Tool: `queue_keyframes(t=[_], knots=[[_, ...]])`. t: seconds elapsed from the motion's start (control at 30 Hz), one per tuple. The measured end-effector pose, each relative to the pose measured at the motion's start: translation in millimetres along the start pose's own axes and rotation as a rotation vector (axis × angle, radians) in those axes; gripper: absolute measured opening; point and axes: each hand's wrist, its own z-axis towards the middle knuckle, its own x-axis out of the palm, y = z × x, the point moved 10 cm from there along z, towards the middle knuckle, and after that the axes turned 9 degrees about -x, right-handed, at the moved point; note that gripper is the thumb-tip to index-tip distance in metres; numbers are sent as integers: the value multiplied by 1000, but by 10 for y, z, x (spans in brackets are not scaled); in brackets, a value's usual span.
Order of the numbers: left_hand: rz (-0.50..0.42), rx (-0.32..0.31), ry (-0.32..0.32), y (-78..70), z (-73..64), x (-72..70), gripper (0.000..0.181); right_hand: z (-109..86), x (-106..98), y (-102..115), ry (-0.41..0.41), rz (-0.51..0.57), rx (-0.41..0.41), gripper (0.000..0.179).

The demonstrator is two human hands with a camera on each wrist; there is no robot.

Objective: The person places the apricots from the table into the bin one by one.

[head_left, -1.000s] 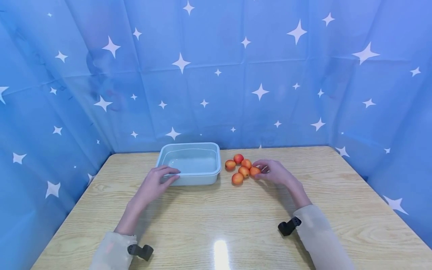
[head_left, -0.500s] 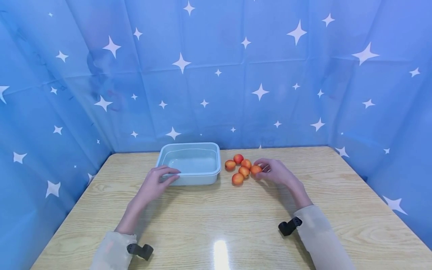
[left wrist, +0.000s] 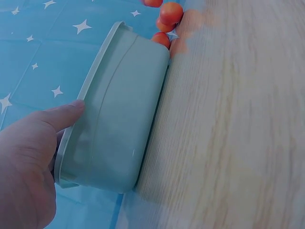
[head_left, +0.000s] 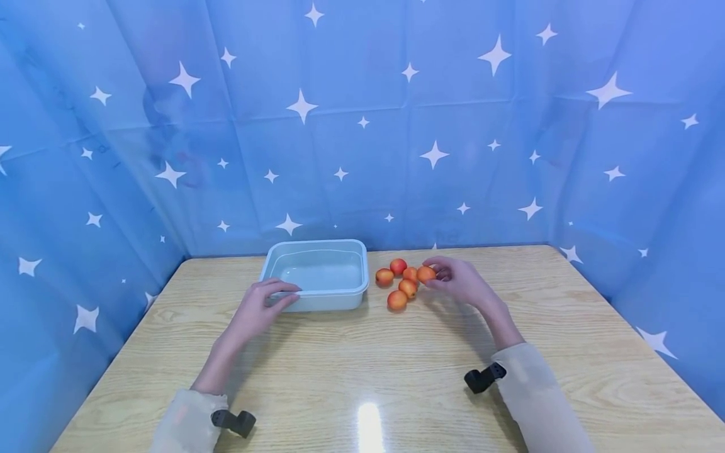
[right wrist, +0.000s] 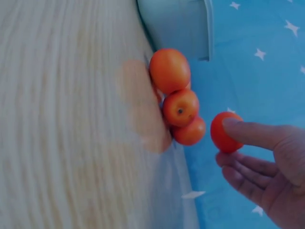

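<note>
A pale blue plastic basin [head_left: 317,302] stands at the back of the table. My left hand [head_left: 262,306] grips its near rim, thumb [left wrist: 66,116] on the outer wall and the other fingers over the inside. To the right, my right hand [head_left: 457,281] pinches a small smooth orange-red fruit [right wrist: 223,132] between thumb and fingers. In the right wrist view this fruit hangs clear of the table. Several more such fruits [head_left: 397,300] lie in a loose cluster between the basin and my right hand, one of them [right wrist: 180,108] showing a dark stem dimple.
The light wood table [head_left: 340,371] reaches back to a blue curtain [head_left: 362,157] with white stars. A black wrist camera [head_left: 484,378] sits on the right cuff and another camera [head_left: 233,422] on the left.
My right hand has raised the pinched fruit off the table, up and slightly left, away from the cluster. My left hand and the basin stay in place.
</note>
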Motion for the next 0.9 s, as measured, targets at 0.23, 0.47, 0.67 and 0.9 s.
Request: queue_keyframes(t=[0.23,0.47,0.67,0.9], knots=[[-3,1,-2,-2,-9,-1,15,47,-61,213,-44,-3,-64,42],[-5,-23,2,20,-8,6,14,93,-68,350,-69,-9,-64,41],[-7,-53,12,40,-12,9,14,143,-44,441,-79,-1,-60,40],[-5,-34,7,22,-9,13,15,202,2,573,-89,49,-59,41]])
